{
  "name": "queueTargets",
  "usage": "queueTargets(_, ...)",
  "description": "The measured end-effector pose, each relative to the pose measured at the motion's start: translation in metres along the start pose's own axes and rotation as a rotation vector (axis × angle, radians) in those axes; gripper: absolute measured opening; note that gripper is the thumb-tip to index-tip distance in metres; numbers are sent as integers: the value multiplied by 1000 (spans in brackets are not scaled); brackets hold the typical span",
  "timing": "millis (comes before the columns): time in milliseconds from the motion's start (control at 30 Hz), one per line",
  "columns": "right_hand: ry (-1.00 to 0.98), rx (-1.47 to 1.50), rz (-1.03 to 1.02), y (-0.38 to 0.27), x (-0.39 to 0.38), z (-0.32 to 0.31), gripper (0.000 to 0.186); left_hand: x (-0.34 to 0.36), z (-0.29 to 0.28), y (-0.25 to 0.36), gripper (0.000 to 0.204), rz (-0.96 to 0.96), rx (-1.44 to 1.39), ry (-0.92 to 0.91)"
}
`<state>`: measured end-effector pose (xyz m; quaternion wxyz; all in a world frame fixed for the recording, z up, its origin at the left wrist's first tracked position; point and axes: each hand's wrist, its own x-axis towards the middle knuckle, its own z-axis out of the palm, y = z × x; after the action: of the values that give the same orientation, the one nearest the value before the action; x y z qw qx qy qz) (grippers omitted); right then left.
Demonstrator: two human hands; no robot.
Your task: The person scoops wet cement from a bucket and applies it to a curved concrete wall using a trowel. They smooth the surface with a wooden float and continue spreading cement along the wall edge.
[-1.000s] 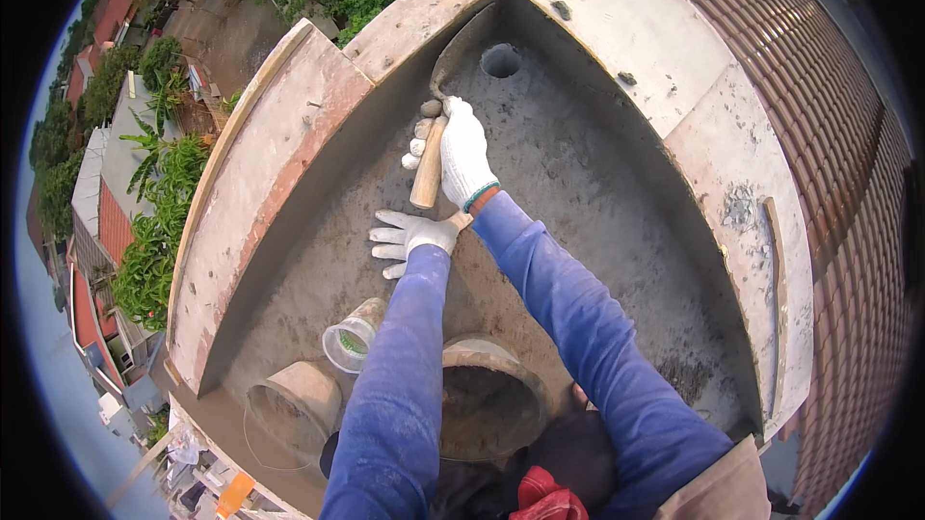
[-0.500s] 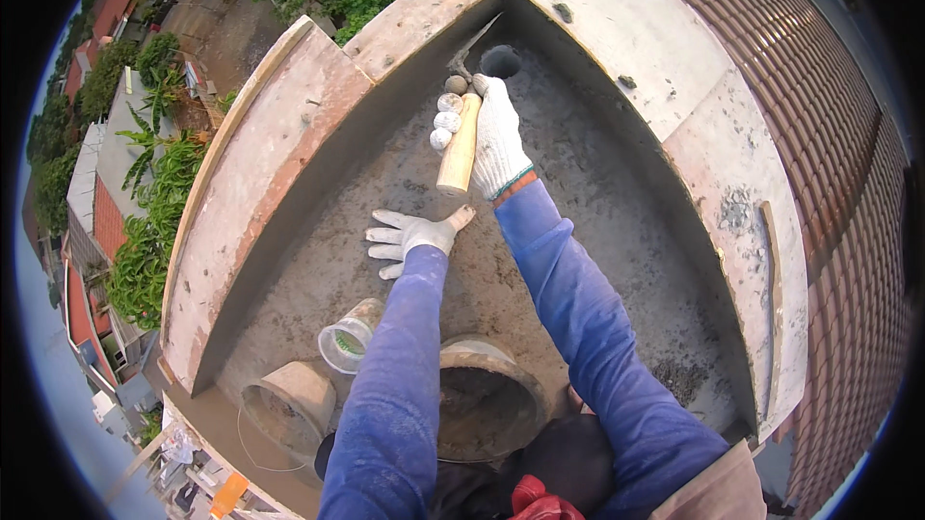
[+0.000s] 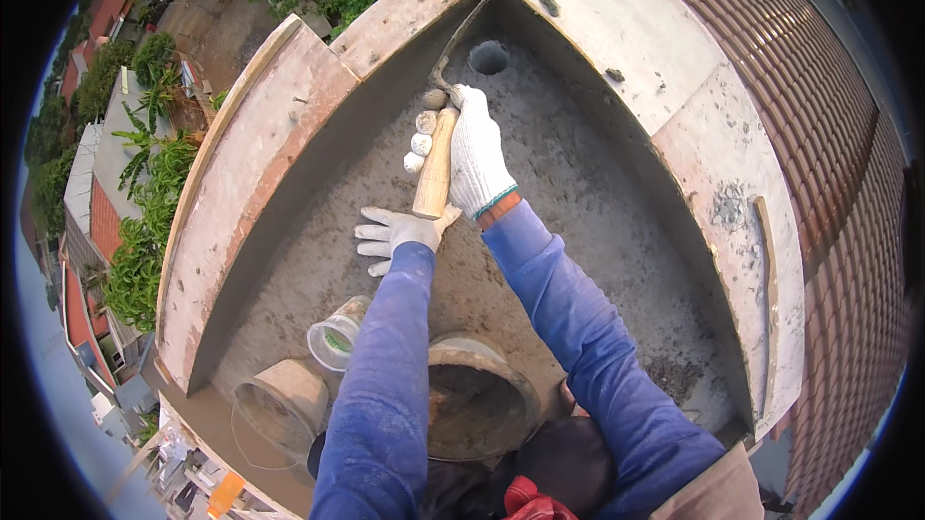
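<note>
My right hand point(image 3: 480, 156), in a white knit glove, is closed round the wooden handle of a trowel point(image 3: 436, 165). The trowel's grey, mortar-smeared blade appears almost edge-on, pointing into the far corner along the left wall; whether it touches the wall I cannot tell. My left hand point(image 3: 397, 233), also gloved, lies with fingers spread on the grey, rough mortar floor point(image 3: 578, 231), just short of the handle's end. A round hole point(image 3: 489, 57) opens in the floor near the far corner, right of the blade.
Low walls with a wide pale ledge point(image 3: 665, 77) enclose this pointed space. Close to me stand a large mortar-stained tub point(image 3: 482, 395), a bucket point(image 3: 284, 404) and a clear plastic container point(image 3: 337, 335). A wooden strip point(image 3: 768, 298) lies on the right ledge; roof tiles point(image 3: 829, 134) slope beyond it.
My right hand has drawn the trowel slightly toward me and left, and more of its blade now shows beside the left wall. My left hand stays spread on the floor.
</note>
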<state>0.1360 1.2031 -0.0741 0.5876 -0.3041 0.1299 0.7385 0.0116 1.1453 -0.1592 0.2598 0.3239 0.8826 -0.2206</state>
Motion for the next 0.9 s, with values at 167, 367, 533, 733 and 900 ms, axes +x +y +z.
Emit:
queueTargets(167, -55, -40, -23, -4, 5, 20, 33, 0, 0, -1, 182, 7, -9, -8)
queueTargets(367, 20, -143, -48, -7, 12, -4, 34, -1, 4, 1, 175, -6, 2, 20)
queueTargets(533, 94, 30, 2, 32, 49, -5, 32, 8, 5, 6, 161, -44, 67, 13)
queueTargets(733, 76, -142, -174, 31, 59, -3, 32, 14, 14, 2, 156, -54, 173, -34)
queueTargets(900, 73, -60, -137, 37, 66, 11, 32, 44, 37, -6, 153, -54, 135, 40)
